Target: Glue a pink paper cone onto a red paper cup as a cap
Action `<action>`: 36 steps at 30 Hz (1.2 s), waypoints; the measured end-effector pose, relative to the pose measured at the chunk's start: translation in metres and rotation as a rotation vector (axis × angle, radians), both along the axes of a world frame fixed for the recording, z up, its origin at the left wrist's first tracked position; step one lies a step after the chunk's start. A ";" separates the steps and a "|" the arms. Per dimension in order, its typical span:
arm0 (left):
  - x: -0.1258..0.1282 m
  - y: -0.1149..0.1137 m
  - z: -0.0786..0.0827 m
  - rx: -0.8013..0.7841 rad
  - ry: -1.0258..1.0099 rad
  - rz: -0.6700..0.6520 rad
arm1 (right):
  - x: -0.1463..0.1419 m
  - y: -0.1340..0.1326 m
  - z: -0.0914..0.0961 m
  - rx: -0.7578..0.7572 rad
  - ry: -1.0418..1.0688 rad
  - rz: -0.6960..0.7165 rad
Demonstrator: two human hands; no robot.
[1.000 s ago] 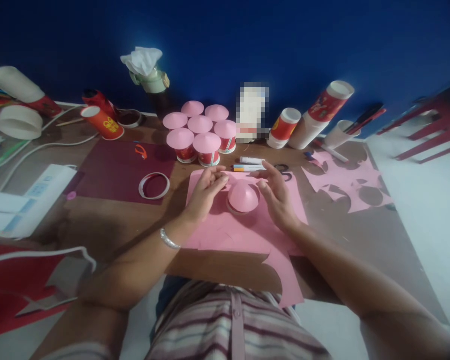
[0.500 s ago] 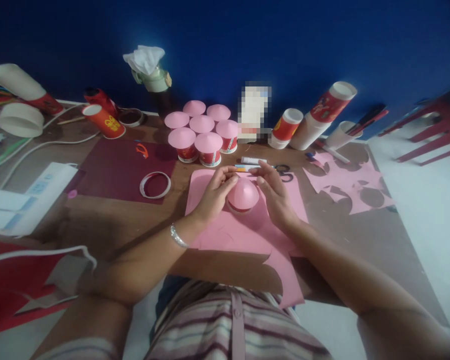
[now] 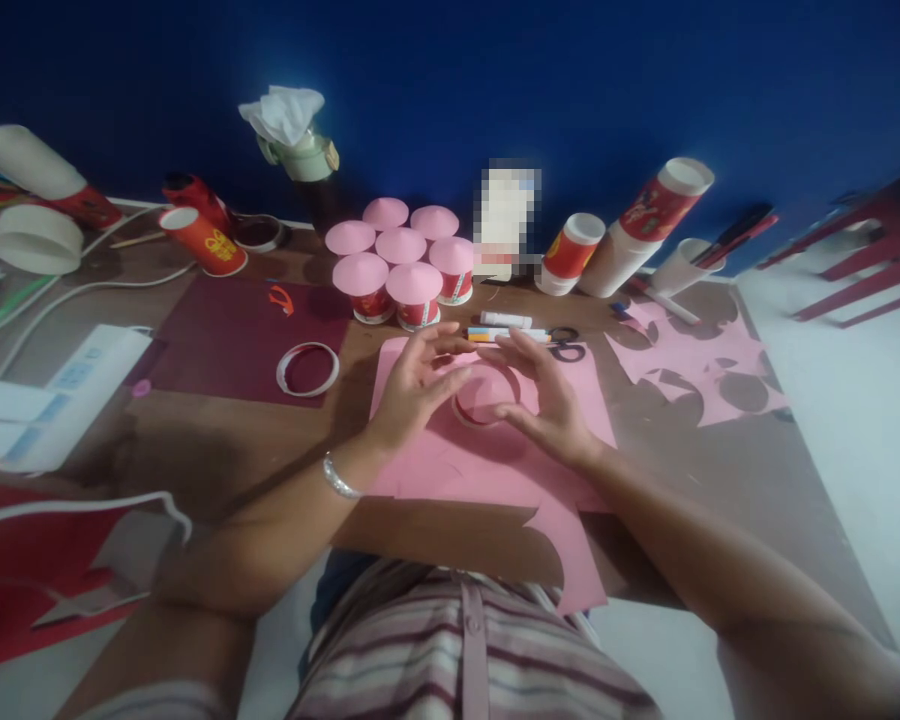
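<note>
A small pink paper cone [image 3: 484,388] lies in the middle of the pink paper sheets [image 3: 450,465], with a dark red ring of a cup piece showing round its edge. My left hand [image 3: 418,388] is at its left side, fingers apart and thumb reaching toward the cone. On the opposite side, my right hand [image 3: 551,405] is spread, its thumb overlapping the cone's right edge. Whether either thumb touches the cone I cannot tell. Just beyond my fingertips lie an orange-and-white pen [image 3: 506,336], a white capped stick [image 3: 505,320] and black-handled scissors [image 3: 568,350].
Several red cups with pink cone tops [image 3: 414,282] stand together behind. Cut pink scrap [image 3: 720,370] lies right, near stacked cups [image 3: 649,220] and a pen cup [image 3: 686,268]. Left are a white ring [image 3: 307,370], a maroon sheet [image 3: 225,340] and a white power strip [image 3: 82,390].
My hands have spread wider around the cone, and my right thumb has come over its edge. The cone looks lower, with the red ring showing more around it.
</note>
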State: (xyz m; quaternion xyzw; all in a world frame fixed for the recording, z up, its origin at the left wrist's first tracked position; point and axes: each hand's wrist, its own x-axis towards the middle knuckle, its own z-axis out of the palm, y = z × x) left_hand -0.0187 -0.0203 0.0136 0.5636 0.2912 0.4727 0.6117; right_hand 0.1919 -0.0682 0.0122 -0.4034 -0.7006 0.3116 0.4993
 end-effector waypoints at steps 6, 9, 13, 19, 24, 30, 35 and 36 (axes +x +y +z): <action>-0.015 0.001 0.016 0.333 0.235 0.010 | -0.001 -0.005 -0.003 -0.015 -0.091 -0.032; -0.018 0.001 0.018 0.375 0.343 -0.023 | -0.001 -0.006 -0.001 -0.031 -0.109 -0.046; -0.019 0.001 0.019 0.364 0.384 -0.043 | -0.001 -0.007 0.001 -0.022 -0.094 -0.028; -0.019 0.001 0.026 0.385 0.443 -0.072 | -0.002 -0.008 0.005 -0.028 -0.086 -0.032; -0.019 0.002 0.029 0.371 0.434 -0.060 | -0.001 -0.007 0.005 -0.031 -0.093 -0.049; -0.018 0.003 0.021 0.328 0.361 -0.070 | 0.001 -0.006 0.003 -0.037 -0.067 -0.107; -0.016 0.002 0.022 0.343 0.381 -0.068 | -0.001 -0.006 0.005 -0.036 -0.126 -0.091; -0.016 0.002 0.023 0.342 0.382 -0.063 | -0.001 -0.006 0.005 -0.036 -0.122 -0.097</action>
